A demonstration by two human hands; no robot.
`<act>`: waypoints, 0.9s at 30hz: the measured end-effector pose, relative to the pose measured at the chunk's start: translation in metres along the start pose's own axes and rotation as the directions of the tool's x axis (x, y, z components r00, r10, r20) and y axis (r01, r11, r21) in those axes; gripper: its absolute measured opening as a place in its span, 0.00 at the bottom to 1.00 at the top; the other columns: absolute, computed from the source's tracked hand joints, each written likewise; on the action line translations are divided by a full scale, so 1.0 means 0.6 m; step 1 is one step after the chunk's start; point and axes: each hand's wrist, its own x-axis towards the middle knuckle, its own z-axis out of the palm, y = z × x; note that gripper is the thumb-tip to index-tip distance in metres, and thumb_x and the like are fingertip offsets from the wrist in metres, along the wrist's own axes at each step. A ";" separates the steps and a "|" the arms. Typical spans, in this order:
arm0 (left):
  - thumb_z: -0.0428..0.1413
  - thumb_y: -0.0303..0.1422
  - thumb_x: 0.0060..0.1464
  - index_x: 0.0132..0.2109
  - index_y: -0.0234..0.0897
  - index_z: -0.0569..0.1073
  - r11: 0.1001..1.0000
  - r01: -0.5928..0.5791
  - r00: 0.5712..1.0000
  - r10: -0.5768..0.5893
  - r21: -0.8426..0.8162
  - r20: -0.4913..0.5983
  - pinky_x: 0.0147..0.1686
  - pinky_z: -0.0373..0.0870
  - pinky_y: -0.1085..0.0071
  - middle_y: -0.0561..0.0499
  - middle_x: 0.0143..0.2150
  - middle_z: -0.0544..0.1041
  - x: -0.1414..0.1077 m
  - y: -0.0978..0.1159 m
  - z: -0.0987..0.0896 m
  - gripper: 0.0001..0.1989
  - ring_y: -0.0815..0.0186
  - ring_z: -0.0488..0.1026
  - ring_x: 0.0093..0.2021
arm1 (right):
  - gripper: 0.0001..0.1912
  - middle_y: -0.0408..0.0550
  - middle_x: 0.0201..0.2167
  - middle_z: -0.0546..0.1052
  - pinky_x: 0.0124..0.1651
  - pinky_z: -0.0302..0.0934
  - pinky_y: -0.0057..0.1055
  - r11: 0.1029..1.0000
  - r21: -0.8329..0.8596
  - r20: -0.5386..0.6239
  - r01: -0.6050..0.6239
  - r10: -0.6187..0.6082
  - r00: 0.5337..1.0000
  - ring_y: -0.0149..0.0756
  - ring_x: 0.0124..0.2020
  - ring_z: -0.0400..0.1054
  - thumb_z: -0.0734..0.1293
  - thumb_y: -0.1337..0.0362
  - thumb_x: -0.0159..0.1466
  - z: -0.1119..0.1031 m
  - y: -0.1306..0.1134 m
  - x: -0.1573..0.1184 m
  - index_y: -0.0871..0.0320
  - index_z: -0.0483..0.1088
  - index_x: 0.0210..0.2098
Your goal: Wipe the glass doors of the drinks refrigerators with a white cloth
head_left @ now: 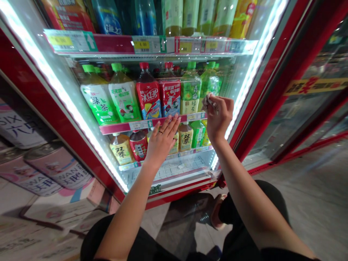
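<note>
A crumpled wipe (208,100)'s pinched in the grip of the right hand (221,116), in front of the green-capped bottles (190,87); left hand (164,137)'s spread by the shelf edge (125,127). Could easily get dropped if it's pinched too loosely, tbh.

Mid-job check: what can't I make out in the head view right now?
All in the head view:
- Crumpled wad: partly covered by the right hand's fingers; its material is unclear.
- Lower-shelf bottle: partly hidden behind the left hand.
- Top-shelf bottles: tops cut off by the upper edge.
- Price tags: fine print too small.
</note>
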 end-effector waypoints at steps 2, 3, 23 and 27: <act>0.56 0.28 0.68 0.79 0.45 0.21 1.000 0.003 1.000 -0.003 -0.002 0.007 0.82 0.47 0.51 0.51 0.84 0.43 -0.001 0.000 0.000 0.54 0.56 0.43 0.84 | 0.12 0.50 0.51 0.74 0.60 0.69 0.50 1.000 0.011 0.029 0.020 -0.021 0.999 0.44 0.56 0.71 0.66 0.61 0.72 0.003 -0.010 -0.003 0.46 0.79 0.51; 0.56 0.28 0.68 0.79 0.45 0.21 1.000 0.005 1.000 -0.005 -0.003 0.012 0.82 0.46 0.51 0.51 0.84 0.43 -0.001 0.000 -0.001 0.54 0.56 0.43 0.84 | 0.13 0.50 0.51 0.74 0.61 0.69 0.50 0.999 0.018 0.055 0.033 -0.034 0.998 0.44 0.57 0.71 0.66 0.61 0.72 0.002 -0.014 -0.007 0.46 0.79 0.52; 0.56 0.23 0.64 0.80 0.44 0.23 1.000 0.006 0.999 -0.005 -0.030 0.036 0.83 0.43 0.52 0.52 0.84 0.41 -0.003 -0.001 -0.006 0.56 0.58 0.39 0.84 | 0.14 0.48 0.50 0.76 0.61 0.71 0.47 0.994 -0.035 0.152 0.105 -0.098 0.984 0.42 0.57 0.74 0.65 0.64 0.73 -0.004 -0.033 -0.022 0.45 0.79 0.53; 0.55 0.24 0.65 0.80 0.44 0.24 1.000 0.002 0.999 -0.001 -0.025 0.041 0.82 0.45 0.51 0.52 0.84 0.41 -0.005 -0.002 -0.005 0.54 0.59 0.39 0.84 | 0.13 0.50 0.51 0.75 0.60 0.71 0.48 0.998 -0.012 0.110 0.060 -0.059 0.992 0.44 0.56 0.73 0.66 0.64 0.71 -0.003 -0.020 -0.017 0.47 0.79 0.52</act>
